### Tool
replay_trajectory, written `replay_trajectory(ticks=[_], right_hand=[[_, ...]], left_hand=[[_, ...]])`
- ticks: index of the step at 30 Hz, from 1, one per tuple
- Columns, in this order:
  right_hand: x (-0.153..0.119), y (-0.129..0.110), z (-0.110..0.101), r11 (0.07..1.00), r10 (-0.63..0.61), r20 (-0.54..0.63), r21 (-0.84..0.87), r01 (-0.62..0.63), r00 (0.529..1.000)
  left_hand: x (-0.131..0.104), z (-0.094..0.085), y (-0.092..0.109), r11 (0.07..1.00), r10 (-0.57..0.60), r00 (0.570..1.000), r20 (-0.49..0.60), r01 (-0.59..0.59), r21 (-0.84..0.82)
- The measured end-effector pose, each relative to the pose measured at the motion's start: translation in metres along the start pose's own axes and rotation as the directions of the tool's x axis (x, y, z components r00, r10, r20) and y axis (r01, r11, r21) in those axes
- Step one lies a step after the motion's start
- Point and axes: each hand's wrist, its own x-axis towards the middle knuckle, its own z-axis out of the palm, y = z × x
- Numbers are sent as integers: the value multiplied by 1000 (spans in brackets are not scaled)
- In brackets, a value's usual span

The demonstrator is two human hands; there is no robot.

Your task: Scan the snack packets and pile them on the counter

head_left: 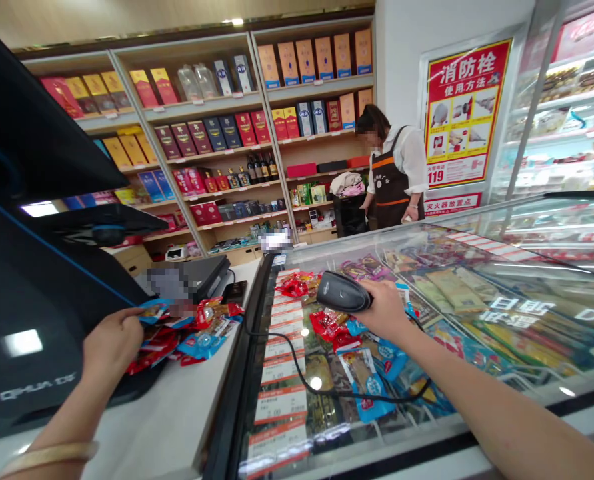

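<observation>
My right hand (389,313) is wrapped round a black barcode scanner (344,291), held over the glass top of a display freezer. Its black cable (301,377) loops across the glass. At the left, my left hand (114,340) is closed with its fingertips on a small blue snack packet (154,311). That packet is at the edge of a pile of red and blue snack packets (204,340) on the white counter (177,407). More red and blue packets (367,383) lie on the freezer glass, beneath and around the scanner.
A dark checkout terminal (37,333) stands at the left edge. The chest freezer (517,400) with price labels (281,400) fills the right. Behind it, a person in an apron (391,177) stands by shelves (217,160) of boxed bottles. A red poster (467,117) hangs on the wall.
</observation>
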Motion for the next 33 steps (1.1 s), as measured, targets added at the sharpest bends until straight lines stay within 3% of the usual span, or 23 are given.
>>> replay_trajectory(ticks=[4, 7, 12, 15, 20, 23, 25, 27, 30, 33], right_hand=[[0, 1, 1, 1000, -2, 16, -3, 2, 1000], [1, 4, 1, 1000, -8, 21, -16, 8, 1000], [2, 7, 2, 1000, 8, -8, -26, -9, 1000], [3, 8, 1, 1000, 16, -19, -13, -17, 1000], [5, 8, -1, 999, 43, -38, -4, -44, 998], [5, 10, 0, 998, 58, -50, -4, -58, 997], [6, 13, 0, 998, 63, -62, -7, -64, 996], [7, 15, -1, 997, 68, -72, -19, -70, 995], [9, 15, -2, 994, 93, -77, -46, -97, 993], [10, 15, -3, 992, 115, -73, -52, -119, 991]], left_hand=[[-1, 9, -7, 948, 119, 988, 102, -143, 284], [-12, 18, -9, 900, 190, 982, -11, -170, 401], [-26, 30, -5, 911, 343, 902, -263, -250, 329], [-32, 42, 8, 916, 381, 881, -281, -320, 242], [-59, 85, 53, 867, 498, 859, -121, -498, 26], [-89, 123, 80, 811, 578, 811, 91, -558, -177], [-111, 146, 92, 788, 611, 738, 286, -532, -310], [-132, 162, 97, 769, 637, 650, 415, -500, -398], [-159, 173, 93, 726, 687, 538, 488, -520, -449], [-176, 173, 86, 678, 724, 448, 524, -603, -422]])
